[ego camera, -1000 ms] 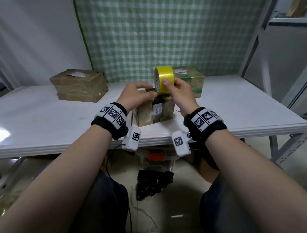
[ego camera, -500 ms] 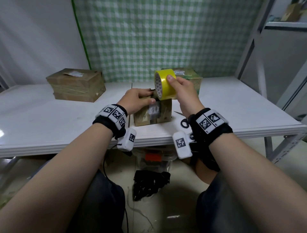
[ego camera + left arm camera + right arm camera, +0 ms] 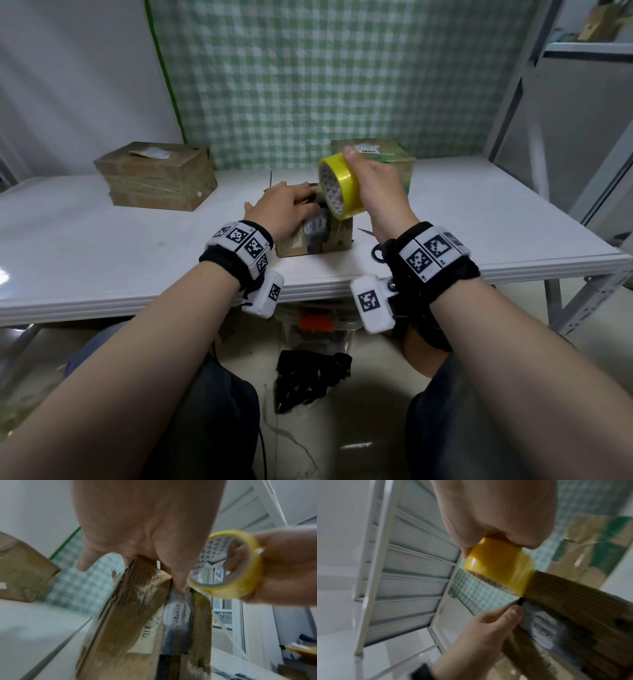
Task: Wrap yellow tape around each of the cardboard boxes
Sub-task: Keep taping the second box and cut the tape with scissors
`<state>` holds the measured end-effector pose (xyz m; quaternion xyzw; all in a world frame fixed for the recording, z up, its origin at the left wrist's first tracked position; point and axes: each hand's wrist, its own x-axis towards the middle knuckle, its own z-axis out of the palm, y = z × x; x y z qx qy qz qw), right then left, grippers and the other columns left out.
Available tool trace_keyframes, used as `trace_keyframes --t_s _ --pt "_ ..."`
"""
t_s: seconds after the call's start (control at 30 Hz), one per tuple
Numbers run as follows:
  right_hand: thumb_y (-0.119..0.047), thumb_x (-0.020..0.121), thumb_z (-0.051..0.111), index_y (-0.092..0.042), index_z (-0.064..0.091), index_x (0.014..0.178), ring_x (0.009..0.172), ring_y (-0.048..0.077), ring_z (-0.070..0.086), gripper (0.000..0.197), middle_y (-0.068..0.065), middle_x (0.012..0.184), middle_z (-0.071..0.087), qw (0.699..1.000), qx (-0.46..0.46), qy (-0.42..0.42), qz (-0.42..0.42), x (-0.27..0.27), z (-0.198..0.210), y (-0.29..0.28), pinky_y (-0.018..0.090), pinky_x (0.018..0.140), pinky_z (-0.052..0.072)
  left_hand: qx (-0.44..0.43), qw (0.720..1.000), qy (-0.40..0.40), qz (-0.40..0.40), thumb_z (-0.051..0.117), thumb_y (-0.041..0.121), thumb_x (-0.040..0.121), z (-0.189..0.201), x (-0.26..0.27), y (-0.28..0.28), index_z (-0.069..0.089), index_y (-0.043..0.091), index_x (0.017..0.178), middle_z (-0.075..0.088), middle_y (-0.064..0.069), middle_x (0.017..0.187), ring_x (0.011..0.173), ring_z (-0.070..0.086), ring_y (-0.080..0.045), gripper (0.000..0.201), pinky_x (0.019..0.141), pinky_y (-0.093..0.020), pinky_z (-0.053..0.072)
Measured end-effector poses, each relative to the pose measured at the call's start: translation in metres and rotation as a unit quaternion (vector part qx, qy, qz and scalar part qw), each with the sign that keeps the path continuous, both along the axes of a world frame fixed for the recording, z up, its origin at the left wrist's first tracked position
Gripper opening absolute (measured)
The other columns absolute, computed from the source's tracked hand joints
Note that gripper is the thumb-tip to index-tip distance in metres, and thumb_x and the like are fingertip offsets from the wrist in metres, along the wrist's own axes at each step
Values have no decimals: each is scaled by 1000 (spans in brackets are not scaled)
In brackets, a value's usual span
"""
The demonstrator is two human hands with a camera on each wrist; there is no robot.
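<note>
Two hands are engaged: a glossy yellow tape roll [image 3: 340, 186] is gripped by the right hand [image 3: 378, 192], while the ribbed brown cardboard box [image 3: 329, 240] is pressed by the flat, uncurled left hand [image 3: 281, 210].

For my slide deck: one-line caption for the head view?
Right hand holds yellow tape roll at small box; left hand presses on top.

Right hand [image 3: 380, 192] tilted tape roll [image 3: 339, 186] down to small box [image 3: 315, 236]; left hand [image 3: 279, 210] moved from roll, now flat on box top.
</note>
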<state>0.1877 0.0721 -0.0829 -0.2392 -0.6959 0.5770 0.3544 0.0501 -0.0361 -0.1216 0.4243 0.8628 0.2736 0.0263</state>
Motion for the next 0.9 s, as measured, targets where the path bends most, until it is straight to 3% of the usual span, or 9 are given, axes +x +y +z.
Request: trace_keyframes --t_s 0.1,0.17,0.27,0.4,0.53,0.6,0.67,0.77,0.9 --pt "-61 84 68 2 65 87 73 17 46 63 15 79 53 1000 -13 3 -1 5 -2 4 32 72 35 15 1000 -19 -5 37 81 63 1 1 0 49 71 122 60 12 132 127 52 -23 62 105 -63 38" --pt "-55 85 71 17 62 114 79 22 55 78 31 105 67 1000 -10 -19 -15 8 -6 4 34 78 42 26 999 -33 -11 41 81 62 3 3 -1 46 76 115 58 19 139 129 52 -21 54 106 -60 39" --pt "-57 76 75 12 58 124 104 39 68 85 27 126 61 999 -21 -41 -12 13 -6 4 47 98 51 53 998 -44 -16 44 79 62 0 0 0 48 76 112 60 16 136 126 54 -20 51 105 -58 41" --pt "-50 86 73 12 62 122 91 28 67 72 24 125 64 997 2 -75 -24 17 -2 3 32 76 41 67 996 -58 -15 46 78 61 -1 -2 1 53 72 117 58 18 139 128 54 -17 57 106 -55 42" --pt "-49 89 71 15 65 111 80 21 58 68 28 115 68 997 12 -74 -33 19 -1 1 32 74 40 71 996 -59 -20 49 76 63 -3 -3 0 54 71 119 56 24 140 128 54 -16 57 105 -54 45" --pt "-47 89 71 0 66 89 75 19 53 47 21 87 65 996 2 -77 -40 21 5 1 31 72 40 77 995 -62 -21 51 76 62 -2 -1 0 56 68 120 56 25 141 130 53 -16 59 106 -54 44" --pt "-44 90 71 -10 64 88 69 20 52 35 9 81 55 996 0 -77 -46 25 10 0 31 69 39 83 994 -69 -20 52 78 60 -1 0 0 58 65 121 57 24 140 129 54 -16 63 106 -52 45" --pt "-43 90 71 11 69 105 69 20 56 56 12 85 65 996 -3 -85 -38 29 7 4 29 66 40 86 994 -71 -19 52 78 58 -2 -3 2 62 58 124 57 21 141 128 55 -15 69 106 -51 45" --pt "-42 93 65 -13 63 90 71 15 56 29 1 87 60 986 -7 -164 -6 36 4 6 28 59 39 94 993 -72 -14 56 73 62 -2 -5 3 65 50 126 57 16 144 130 54 -18 69 108 -51 44"
